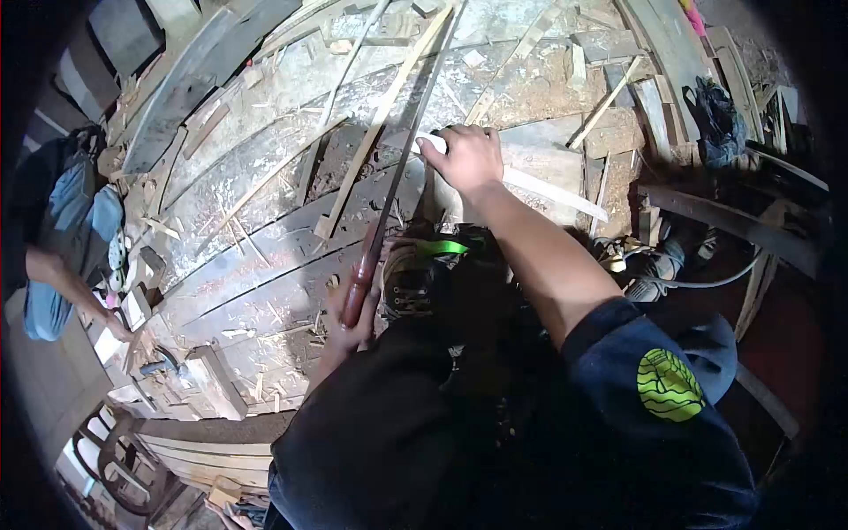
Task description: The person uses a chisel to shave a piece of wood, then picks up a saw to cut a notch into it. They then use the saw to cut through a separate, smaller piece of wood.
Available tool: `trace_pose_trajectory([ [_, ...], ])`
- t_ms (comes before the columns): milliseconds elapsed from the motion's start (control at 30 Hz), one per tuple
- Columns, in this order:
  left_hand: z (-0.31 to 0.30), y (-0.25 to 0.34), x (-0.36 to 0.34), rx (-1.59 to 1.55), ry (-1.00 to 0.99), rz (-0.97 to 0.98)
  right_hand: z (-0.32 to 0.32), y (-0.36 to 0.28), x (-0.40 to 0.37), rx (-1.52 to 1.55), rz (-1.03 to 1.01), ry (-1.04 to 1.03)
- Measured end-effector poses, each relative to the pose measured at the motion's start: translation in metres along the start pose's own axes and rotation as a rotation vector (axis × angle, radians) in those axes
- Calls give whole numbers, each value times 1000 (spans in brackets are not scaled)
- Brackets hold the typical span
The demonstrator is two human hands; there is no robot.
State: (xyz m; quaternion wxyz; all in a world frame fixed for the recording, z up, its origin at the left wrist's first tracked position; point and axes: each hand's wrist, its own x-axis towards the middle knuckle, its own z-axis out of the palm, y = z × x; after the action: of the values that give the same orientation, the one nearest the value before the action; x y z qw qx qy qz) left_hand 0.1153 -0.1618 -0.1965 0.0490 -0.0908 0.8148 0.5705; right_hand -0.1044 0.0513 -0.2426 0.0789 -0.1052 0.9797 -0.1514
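My left hand (353, 322) is wrapped round the reddish-brown wooden handle (357, 291) of a long narrow dark blade. The blade (402, 159) slants up and away, its far end near the top of the view. To the right, my right hand (468, 159) grips a pale wooden strip (552, 193), with the thumb near its left end. This strip runs under my palm and sticks out to the right. The blade crosses close beside the strip's left end; whether they touch I cannot tell. A shoe (409, 287) shows just beyond my left hand.
Long wood strips (384, 124), offcuts and shavings litter the plank floor (265, 221). A co-worker's arm (66, 283) reaches in at the left, near a block (215, 382). At the right are a dark plastic bag (717, 119), a dark beam (729, 216) and a cable (707, 284).
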Motion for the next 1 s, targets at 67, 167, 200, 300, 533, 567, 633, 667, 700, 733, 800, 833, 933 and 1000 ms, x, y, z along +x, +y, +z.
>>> trace_pose_trajectory([
  [67, -7, 7, -38, -139, 4, -223, -1, 0, 0, 1, 7, -11],
  [167, -1, 20, -58, -452, 236, -317, -2, -1, 0, 0, 14, -22],
  [200, -5, 16, -57, -453, 239, -317, -3, -2, 0, -1, 11, -22],
  [300, 1, -18, -48, -227, 86, -192, 0, 0, 1, 30, -28, 17],
  [533, 30, 18, 55, -143, 48, 70, 0, 2, -2, 25, -31, 23],
  [567, 30, 21, 56, -207, 74, 53, 0, 2, -2, 17, -39, 34],
  [633, 20, -8, 36, -135, 49, 68, 1, 0, -2, 8, -25, 21],
  [667, 15, -17, 22, -65, 17, 88, 0, -1, -1, -3, -5, 13],
  [700, 8, -8, 3, -134, 8, -141, -3, -2, -1, 15, 17, -19],
  [733, 4, -11, -16, -107, 33, -122, -2, -1, -1, 15, 21, -19],
  [800, -4, -14, -49, -81, 59, -112, 3, 0, -2, 67, -3, 71],
  [833, -8, -13, -62, -176, 18, -180, 3, 0, -2, 69, -8, 62],
  [933, -13, -33, -67, -133, -49, -242, 2, 1, 0, 24, 2, -10],
  [1000, -12, -51, -60, 145, -100, -228, 0, 2, 1, 19, -16, -36],
])
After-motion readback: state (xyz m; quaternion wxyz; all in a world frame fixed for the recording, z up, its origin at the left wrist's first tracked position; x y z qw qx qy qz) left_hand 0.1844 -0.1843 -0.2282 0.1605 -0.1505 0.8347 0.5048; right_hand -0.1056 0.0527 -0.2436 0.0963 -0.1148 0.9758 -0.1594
